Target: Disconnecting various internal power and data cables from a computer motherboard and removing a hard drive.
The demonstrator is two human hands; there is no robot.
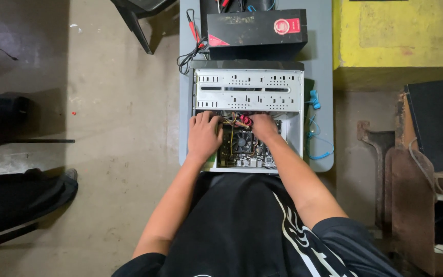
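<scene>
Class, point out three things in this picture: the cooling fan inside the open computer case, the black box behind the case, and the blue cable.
cooling fan [242, 142], head view, fan hub
black box [255, 28], head view, top face
blue cable [320, 145], head view, loop beside case

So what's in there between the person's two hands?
In the head view, a bundle of yellow, red and black wires lies between the left hand and right hand, with a black cooling fan just below.
</scene>
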